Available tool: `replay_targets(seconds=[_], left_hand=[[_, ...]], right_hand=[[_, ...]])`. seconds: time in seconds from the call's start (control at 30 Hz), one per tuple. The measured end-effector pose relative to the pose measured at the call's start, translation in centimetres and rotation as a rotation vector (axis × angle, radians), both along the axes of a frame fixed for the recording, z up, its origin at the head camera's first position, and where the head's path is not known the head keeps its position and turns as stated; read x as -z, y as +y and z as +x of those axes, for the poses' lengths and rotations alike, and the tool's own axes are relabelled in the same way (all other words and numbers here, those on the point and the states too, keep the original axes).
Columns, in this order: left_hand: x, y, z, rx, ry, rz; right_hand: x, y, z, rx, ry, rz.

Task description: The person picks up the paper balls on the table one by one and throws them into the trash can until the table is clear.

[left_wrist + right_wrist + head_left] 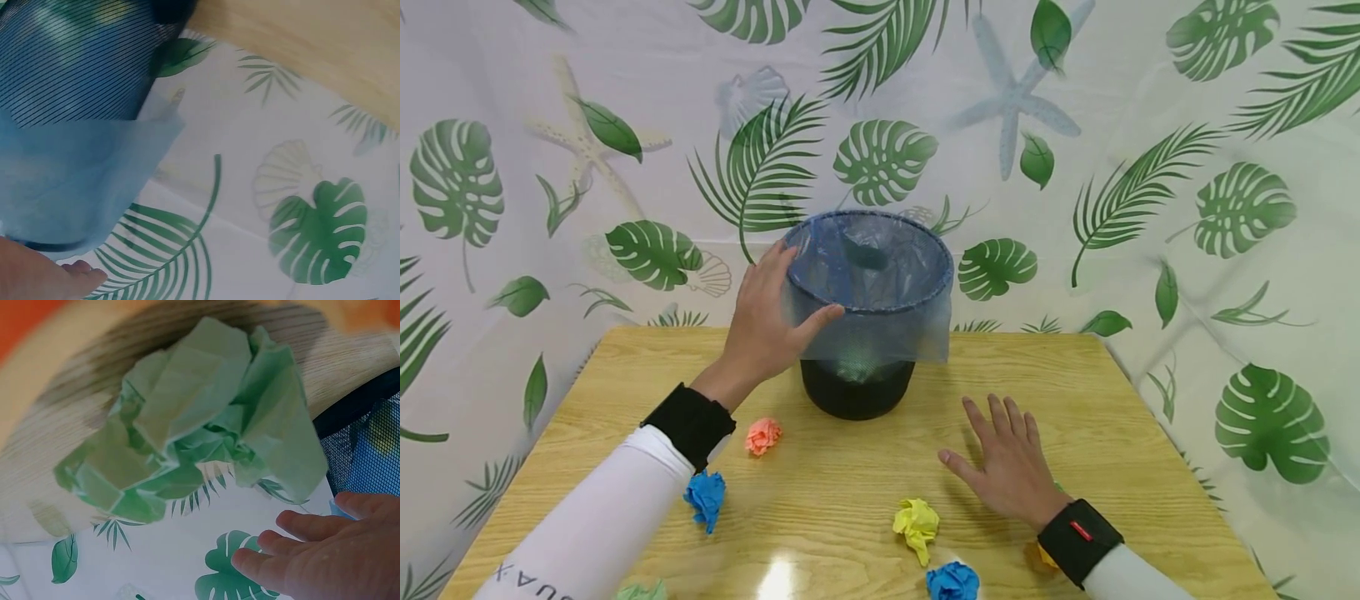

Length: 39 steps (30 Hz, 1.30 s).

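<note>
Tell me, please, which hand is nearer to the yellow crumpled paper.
Right: the right hand is beyond and right of the yellow paper; the left hand is farther off, at the bin.

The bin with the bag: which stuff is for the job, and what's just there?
Likely for the job:
mesh wastebasket
blue bin liner
pink paper, yellow paper, green paper, blue papers, orange paper, all crumpled

Just there:
leaf-print backdrop
wooden table

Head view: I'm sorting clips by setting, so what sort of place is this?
Probably a staged recording corner: leaf-printed sheeting hangs behind and beside a wood-grain tabletop, on which a bag-lined mesh wastebasket stands.
</note>
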State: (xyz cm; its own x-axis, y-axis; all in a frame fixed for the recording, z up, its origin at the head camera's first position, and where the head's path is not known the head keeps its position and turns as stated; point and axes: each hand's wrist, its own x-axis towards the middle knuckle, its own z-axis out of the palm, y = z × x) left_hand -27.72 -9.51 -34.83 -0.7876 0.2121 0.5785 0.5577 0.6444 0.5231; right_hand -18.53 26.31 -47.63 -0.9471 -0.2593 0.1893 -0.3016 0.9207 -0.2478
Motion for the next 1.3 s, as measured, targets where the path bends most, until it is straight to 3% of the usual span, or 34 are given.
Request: replay_targets(seconds=[0.17, 0.33, 0.53, 0.7, 1.1, 1.3], left_hand=[[2.1, -1.9, 0.7, -0.048, -0.064, -0.044], [3.9, -3.5, 1.6, -0.055, -0.1, -0.123], [6.3, -4.8, 2.6, -0.076, -0.169, -0.257], [8.1, -5.5, 3.6, -0.114, -0.256, -0.299], [10.3, -6.8, 5.6, -0.155, -0.317, -0.41], [11.2, -7.6, 6.0, -0.176, -0.347, -0.447]], right_hand=[[-0.1, 0.1, -0.1, 0.004, -0.002, -0.004], [0.0, 0.3, -0.2, 0.01, -0.005, -0.002], [0.1, 0.7, -0.4, 0.024, -0.014, 0.0], [0.0, 0.8, -0.4, 0.023, -0.003, -0.001], [-0.1, 1.4, -0.4, 0.027, -0.015, -0.006], [-0.1, 1.7, -0.3, 0.034, -0.023, -0.007]])
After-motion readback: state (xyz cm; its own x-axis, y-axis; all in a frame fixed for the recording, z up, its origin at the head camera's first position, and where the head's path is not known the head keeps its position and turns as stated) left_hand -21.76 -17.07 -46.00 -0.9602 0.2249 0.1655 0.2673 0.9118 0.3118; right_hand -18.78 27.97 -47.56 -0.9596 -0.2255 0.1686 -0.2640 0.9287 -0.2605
